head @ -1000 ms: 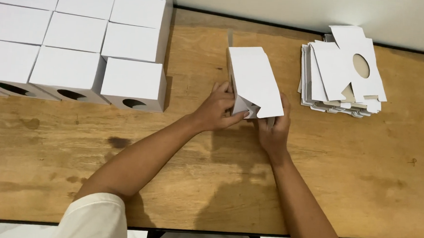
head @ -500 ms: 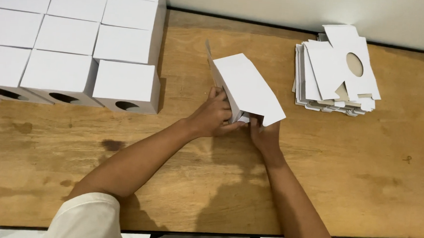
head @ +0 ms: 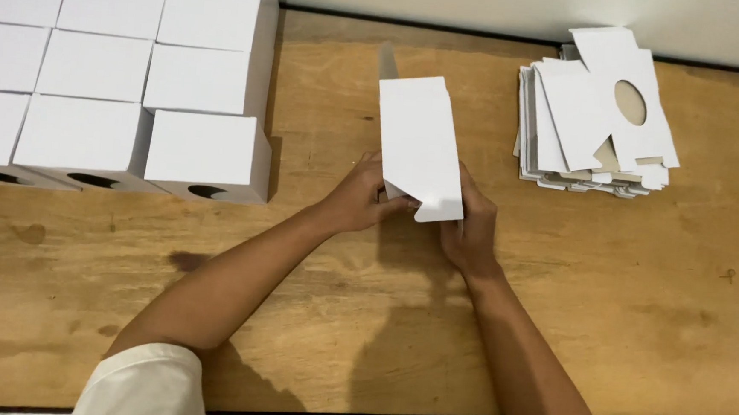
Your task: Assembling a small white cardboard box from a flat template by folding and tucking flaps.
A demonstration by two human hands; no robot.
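Note:
Both my hands hold a white cardboard box (head: 419,142) over the middle of the wooden table (head: 337,317). The box is partly folded, its long white panel facing up and pointing away from me. My left hand (head: 362,197) grips its near left corner, fingers tucked against a small flap. My right hand (head: 469,226) grips the near right edge from the side and below. The near end flaps are partly hidden by my fingers.
Several folded white boxes (head: 121,81) stand in rows at the far left, the front ones with oval cut-outs facing me. A stack of flat white box blanks (head: 593,119) with an oval hole lies at the far right. A wall runs along the table's back edge.
The box has turned from tilted to nearly straight, pointing away from me, and my hands have shifted around its near end. The view has also moved slightly.

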